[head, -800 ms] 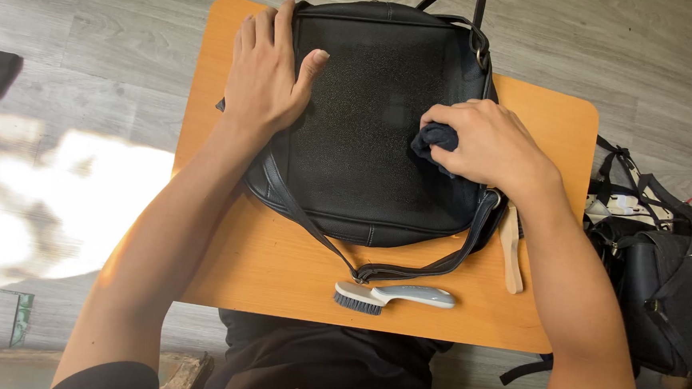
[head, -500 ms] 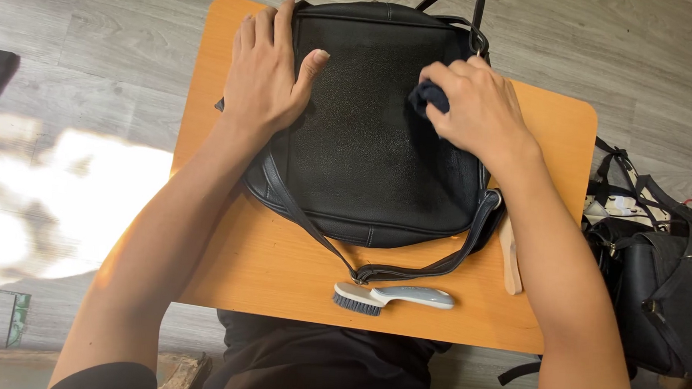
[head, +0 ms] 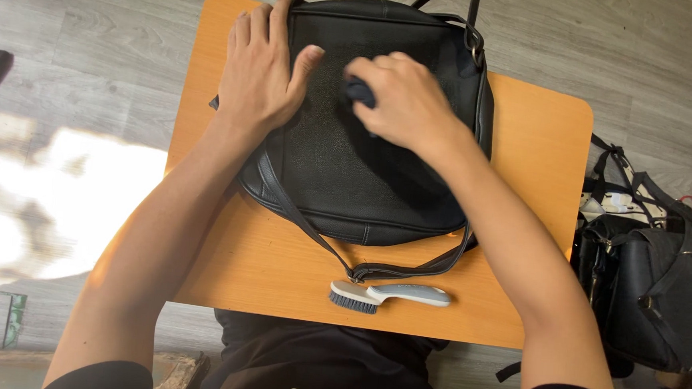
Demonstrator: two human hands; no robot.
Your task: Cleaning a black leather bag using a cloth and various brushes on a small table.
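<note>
Black leather handbag [head: 364, 155] lies flat on the orange wooden table [head: 520, 229], covering most of its top half, handles pointing away from the person

Left hand [head: 261, 73] is open, palm down, fingers spread, pressed on the bag's upper left corner, looks like it's pinning the bag

Right hand [head: 404, 102] is closed around a small dark cloth [head: 359, 91], bunched against the bag's front panel near its upper middle, just beside the left thumb. Cloth touches the leather, only a corner of it shows past the fingers

Progress, my read: wiping the front panel is underway. No visible difference between wiped and unwiped leather, so can't tell how much of the panel is covered. Lower half of the bag, the side seams and the shoulder strap [head: 374, 264] are away from the cloth

Small brush [head: 388, 295] with grey handle and dark bristles lies below the bag near the table's near edge, touching neither hand, just under the strap loop

Right of the table, on the grey wood floor [head: 91, 35]: another black bag [head: 660, 294] with straps, well apart from both hands
</note>
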